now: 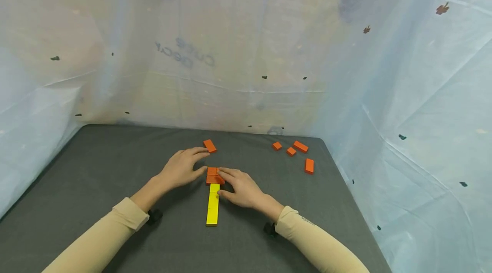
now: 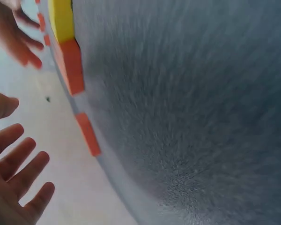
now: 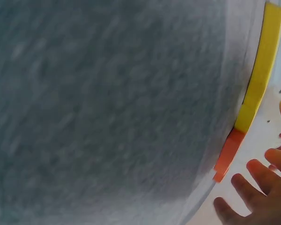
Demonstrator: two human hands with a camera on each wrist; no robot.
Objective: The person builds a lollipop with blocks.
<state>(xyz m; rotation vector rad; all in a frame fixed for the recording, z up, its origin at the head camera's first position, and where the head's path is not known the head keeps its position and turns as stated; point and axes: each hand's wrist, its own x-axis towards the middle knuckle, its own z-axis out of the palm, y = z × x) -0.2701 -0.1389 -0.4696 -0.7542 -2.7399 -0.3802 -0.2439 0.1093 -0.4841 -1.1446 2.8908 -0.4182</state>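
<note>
On the dark table, flat orange blocks (image 1: 212,180) lie together at the far end of a yellow strip of blocks (image 1: 212,209). My left hand (image 1: 183,169) hovers to the left of them, fingers extended, with its thumb tip near the orange group. From the other side my right hand (image 1: 243,188) reaches in, its fingertips overlapping the right orange block in the head view. Both wrist views show spread fingers with nothing between them. A loose orange block (image 1: 209,145) lies just beyond the left fingertips, apart from the group (image 2: 71,68).
At the back right lie two small orange blocks (image 1: 291,151) and two longer ones (image 1: 309,166). Behind the table (image 1: 115,153) hangs pale plastic sheeting (image 1: 238,51), which also runs down the right side.
</note>
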